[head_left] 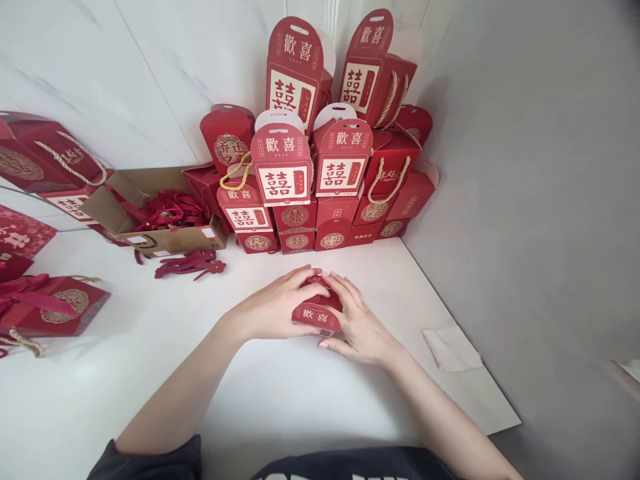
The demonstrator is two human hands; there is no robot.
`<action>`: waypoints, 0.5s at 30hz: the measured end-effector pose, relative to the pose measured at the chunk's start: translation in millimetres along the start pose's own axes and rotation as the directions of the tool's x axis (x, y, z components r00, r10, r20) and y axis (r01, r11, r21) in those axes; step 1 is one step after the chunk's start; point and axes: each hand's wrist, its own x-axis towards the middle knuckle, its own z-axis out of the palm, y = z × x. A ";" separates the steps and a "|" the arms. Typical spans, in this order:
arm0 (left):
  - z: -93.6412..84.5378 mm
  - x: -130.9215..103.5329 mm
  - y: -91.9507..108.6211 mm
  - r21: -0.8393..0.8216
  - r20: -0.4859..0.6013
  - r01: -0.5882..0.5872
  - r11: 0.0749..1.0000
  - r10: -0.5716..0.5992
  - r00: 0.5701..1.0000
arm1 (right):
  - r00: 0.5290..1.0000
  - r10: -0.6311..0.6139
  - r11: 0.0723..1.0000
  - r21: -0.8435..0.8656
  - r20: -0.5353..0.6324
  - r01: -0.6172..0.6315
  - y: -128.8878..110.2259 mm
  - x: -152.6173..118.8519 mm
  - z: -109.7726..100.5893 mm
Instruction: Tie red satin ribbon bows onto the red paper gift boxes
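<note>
Here, the red box point(330, 303) points its lettered flap point(315, 317) cameraward, long edge crosswise.

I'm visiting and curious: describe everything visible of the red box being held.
The red box looks like printed card, with a rounded near flap bearing two pale characters. The left hand and right hand clasp it from either side, hiding much of it. It is over the white table; whether it's closed is unclear.

Showing one left hand point(280, 303), one right hand point(356, 325), one held box point(316, 316), one open carton point(173, 243), one white sheet point(453, 348) and one table point(225, 400). Displaying five white-fronted boxes point(283, 170) in the stack point(333, 217). Including other red boxes point(390, 163) and ribbons point(173, 212), overlapping beyond exact count.
</note>
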 end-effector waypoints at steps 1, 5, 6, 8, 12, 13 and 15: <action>0.3 0.5 -0.1 0.000 -0.002 0.001 1.000 -0.001 1.000 | 1.000 -0.006 1.000 0.003 -0.003 0.006 -0.3 0.2 0.6; -4.2 -0.4 0.4 -0.026 0.016 0.016 1.000 -0.016 1.000 | 0.998 -0.051 0.999 -0.004 -0.049 0.051 1.2 -0.9 3.0; -5.8 -1.0 0.4 -0.046 0.022 0.021 0.999 -0.020 1.000 | 0.995 -0.068 0.998 -0.001 -0.073 0.068 2.3 -1.5 3.6; -8.4 -1.9 0.0 -0.086 0.028 0.034 0.996 -0.031 0.999 | 0.987 -0.097 0.995 0.015 -0.127 0.100 5.3 -3.0 4.4; -9.3 -2.2 -0.8 -0.129 0.028 0.078 0.989 -0.075 0.997 | 0.971 -0.122 0.986 0.086 -0.208 0.142 12.2 -5.3 3.5; -8.8 -2.1 -0.8 -0.130 0.027 0.085 0.988 -0.082 0.996 | 0.968 -0.124 0.984 0.100 -0.217 0.149 13.6 -5.7 3.1; -7.9 -1.8 -0.5 -0.124 0.028 0.087 0.988 -0.084 0.996 | 0.965 -0.130 0.980 0.117 -0.230 0.159 15.7 -6.2 2.5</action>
